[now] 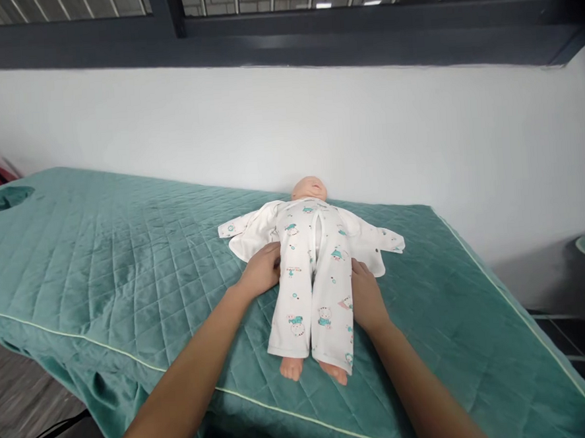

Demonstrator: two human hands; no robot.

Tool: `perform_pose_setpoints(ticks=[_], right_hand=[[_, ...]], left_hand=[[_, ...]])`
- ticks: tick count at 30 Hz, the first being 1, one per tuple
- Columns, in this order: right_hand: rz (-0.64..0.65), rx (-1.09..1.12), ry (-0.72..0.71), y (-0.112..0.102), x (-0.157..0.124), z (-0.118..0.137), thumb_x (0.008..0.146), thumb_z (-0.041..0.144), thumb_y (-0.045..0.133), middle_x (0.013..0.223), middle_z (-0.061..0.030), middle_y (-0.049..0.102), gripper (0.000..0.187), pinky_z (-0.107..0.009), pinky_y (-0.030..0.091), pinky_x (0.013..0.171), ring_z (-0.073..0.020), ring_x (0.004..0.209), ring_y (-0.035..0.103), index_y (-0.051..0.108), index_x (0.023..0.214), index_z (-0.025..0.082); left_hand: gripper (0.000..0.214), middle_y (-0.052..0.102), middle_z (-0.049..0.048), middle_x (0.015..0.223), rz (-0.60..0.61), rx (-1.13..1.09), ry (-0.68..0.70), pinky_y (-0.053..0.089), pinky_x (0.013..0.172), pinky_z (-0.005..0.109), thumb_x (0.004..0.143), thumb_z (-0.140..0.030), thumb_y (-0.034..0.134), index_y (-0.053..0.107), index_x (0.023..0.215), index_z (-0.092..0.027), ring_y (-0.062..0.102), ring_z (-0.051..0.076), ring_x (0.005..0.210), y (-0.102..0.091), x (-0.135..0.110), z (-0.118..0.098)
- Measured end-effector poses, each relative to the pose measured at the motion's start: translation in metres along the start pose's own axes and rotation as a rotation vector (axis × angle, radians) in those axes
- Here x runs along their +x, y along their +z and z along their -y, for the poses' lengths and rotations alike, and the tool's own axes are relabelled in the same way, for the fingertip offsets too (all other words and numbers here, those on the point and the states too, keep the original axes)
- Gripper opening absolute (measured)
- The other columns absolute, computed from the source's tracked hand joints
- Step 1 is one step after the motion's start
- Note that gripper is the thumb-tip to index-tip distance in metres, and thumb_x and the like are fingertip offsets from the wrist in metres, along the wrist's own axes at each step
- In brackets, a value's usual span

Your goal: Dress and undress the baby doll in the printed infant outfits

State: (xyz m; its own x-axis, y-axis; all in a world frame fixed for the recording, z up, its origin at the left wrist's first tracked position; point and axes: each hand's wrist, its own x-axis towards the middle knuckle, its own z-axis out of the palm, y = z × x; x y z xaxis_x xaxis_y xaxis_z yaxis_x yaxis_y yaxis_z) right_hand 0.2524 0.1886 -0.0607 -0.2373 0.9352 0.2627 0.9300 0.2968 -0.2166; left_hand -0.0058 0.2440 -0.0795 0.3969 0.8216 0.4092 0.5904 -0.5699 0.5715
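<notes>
A baby doll (310, 188) lies on its back on a green quilted bed (126, 255), head toward the wall. It wears white printed pyjamas (315, 270), and its bare feet stick out of the trouser legs. My left hand (262, 270) rests against the doll's hip on the left side, fingers curled at the edge of the cloth. My right hand (365, 294) lies along the doll's other side, fingers tucked against the trouser leg. What either hand grips is hidden.
The bed has a face hole (4, 197) at its far left end and a pale piped edge along the front. A white wall (416, 132) stands right behind the doll. Dark floor (564, 282) lies to the right.
</notes>
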Motion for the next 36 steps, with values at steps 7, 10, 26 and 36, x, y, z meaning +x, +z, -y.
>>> perform_pose_setpoints(ticks=[7, 10, 26, 36], right_hand=[[-0.009, -0.033, -0.012, 0.003, 0.011, 0.003, 0.096, 0.018, 0.051, 0.106, -0.0148, 0.064, 0.020, -0.036, 0.042, 0.085, -0.0277, 0.099, 0.054, 0.070, 0.101, 0.015], [-0.013, -0.036, -0.011, 0.004, 0.015, 0.003, 0.094, 0.016, 0.050, 0.103, -0.0145, 0.065, 0.019, -0.037, 0.040, 0.080, -0.0273, 0.095, 0.054, 0.069, 0.097, 0.015], [-0.112, 0.178, -0.075, -0.001, -0.001, 0.000, 0.081, 0.006, 0.044, 0.076, -0.0046, 0.060, 0.023, -0.032, 0.040, 0.075, -0.0217, 0.081, 0.051, 0.054, 0.068, 0.022], [-0.187, 0.213, -0.122, 0.001, -0.003, -0.004, 0.085, 0.008, 0.042, 0.070, -0.0053, 0.059, 0.030, -0.034, 0.040, 0.073, -0.0216, 0.077, 0.051, 0.049, 0.059, 0.022]], left_hand=[[0.063, 0.054, 0.0152, 0.150, 0.049, 0.005, 0.120, 0.039, 0.120, 0.054, 0.085, -0.032, 0.068, 0.050, 0.144, -0.019, 0.044, 0.034, 0.144, 0.005, -0.002, 0.014], [0.071, 0.047, 0.0151, 0.156, 0.063, 0.017, 0.102, 0.036, 0.121, 0.056, 0.087, -0.039, 0.067, 0.042, 0.151, -0.020, 0.037, 0.034, 0.149, 0.008, -0.005, 0.020], [0.017, 0.068, 0.0133, 0.109, 0.129, 0.382, -0.067, 0.049, 0.096, 0.045, 0.093, -0.029, 0.056, 0.066, 0.102, -0.018, 0.061, 0.030, 0.108, -0.008, -0.013, -0.012], [0.010, 0.067, 0.0090, 0.099, -0.008, 0.494, -0.191, 0.044, 0.088, 0.043, 0.095, -0.018, 0.050, 0.058, 0.088, -0.020, 0.058, 0.027, 0.098, -0.014, -0.057, -0.040]])
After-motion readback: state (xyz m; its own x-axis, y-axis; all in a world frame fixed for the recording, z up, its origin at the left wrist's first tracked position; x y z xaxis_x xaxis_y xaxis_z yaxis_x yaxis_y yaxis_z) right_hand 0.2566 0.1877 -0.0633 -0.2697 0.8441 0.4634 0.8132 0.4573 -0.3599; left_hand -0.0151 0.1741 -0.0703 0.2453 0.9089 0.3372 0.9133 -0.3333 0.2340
